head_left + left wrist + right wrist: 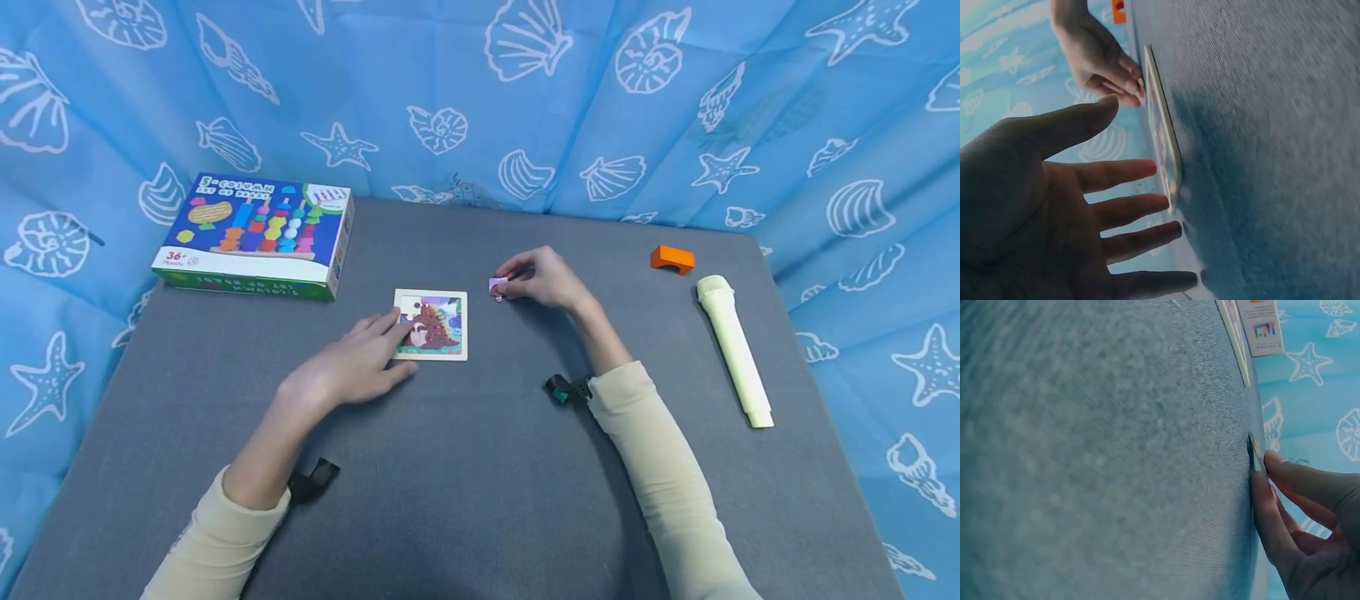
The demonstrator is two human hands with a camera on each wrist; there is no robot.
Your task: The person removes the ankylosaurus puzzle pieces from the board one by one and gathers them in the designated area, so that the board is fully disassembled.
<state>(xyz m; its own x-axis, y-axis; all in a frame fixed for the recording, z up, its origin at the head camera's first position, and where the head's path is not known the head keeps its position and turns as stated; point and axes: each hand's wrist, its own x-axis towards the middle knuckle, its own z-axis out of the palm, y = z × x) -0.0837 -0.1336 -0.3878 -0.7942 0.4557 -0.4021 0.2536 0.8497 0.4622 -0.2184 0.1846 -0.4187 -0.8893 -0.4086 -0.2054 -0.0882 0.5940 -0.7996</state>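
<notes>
In the head view, a jigsaw puzzle in a pale square frame shows a dark red dinosaur, with a bare white gap at its upper left. My left hand lies at the frame's left side, fingers straight and the fingertips over its left edge. Right of the frame, my right hand pinches a small purple puzzle piece between thumb and fingers. The right wrist view shows that piece edge-on, close over the table. The left wrist view has the left palm and spread fingers beside the frame.
A bead-set box lies at the back left of the grey table. On the right are an orange arch block and a pale yellow toy microphone. A blue shell-print curtain hangs behind.
</notes>
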